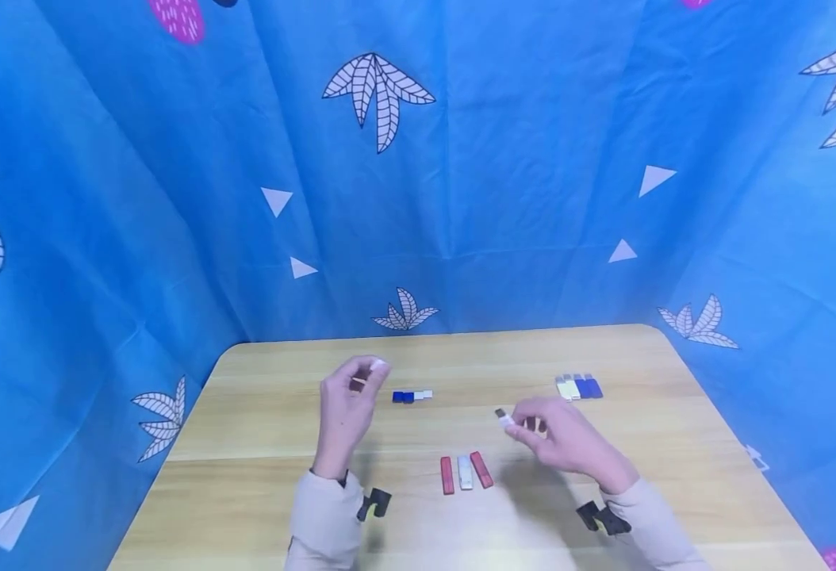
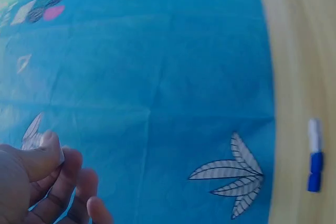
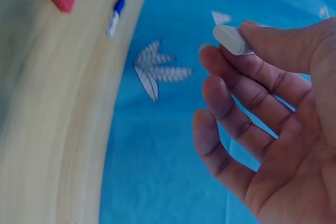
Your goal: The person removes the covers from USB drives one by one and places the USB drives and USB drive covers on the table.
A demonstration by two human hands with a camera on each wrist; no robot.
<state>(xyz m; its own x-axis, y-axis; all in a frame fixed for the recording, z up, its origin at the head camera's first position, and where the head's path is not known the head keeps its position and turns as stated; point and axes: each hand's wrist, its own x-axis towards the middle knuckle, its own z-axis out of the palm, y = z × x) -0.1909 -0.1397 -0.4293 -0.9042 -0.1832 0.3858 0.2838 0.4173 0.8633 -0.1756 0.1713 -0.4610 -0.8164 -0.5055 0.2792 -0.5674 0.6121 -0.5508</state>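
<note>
My left hand (image 1: 343, 416) is raised over the left of the table, pinching a small white cap (image 1: 378, 364) between thumb and forefinger; only a sliver of it shows in the left wrist view. My right hand (image 1: 564, 438) holds a white USB stick (image 1: 506, 420) by its body, its metal plug bare and pointing up to the left. Between the hands, farther back, two blue caps (image 1: 403, 397) and two white caps (image 1: 423, 394) lie in a row. Uncapped USB sticks (image 1: 584, 388), white and blue, lie side by side behind my right hand.
Nearer the front lie a red USB stick (image 1: 447, 475), a white one (image 1: 465, 473) and another red one (image 1: 481, 469), slightly slanted. The wooden table (image 1: 247, 492) meets a blue patterned curtain (image 1: 518, 198) at the back and sides.
</note>
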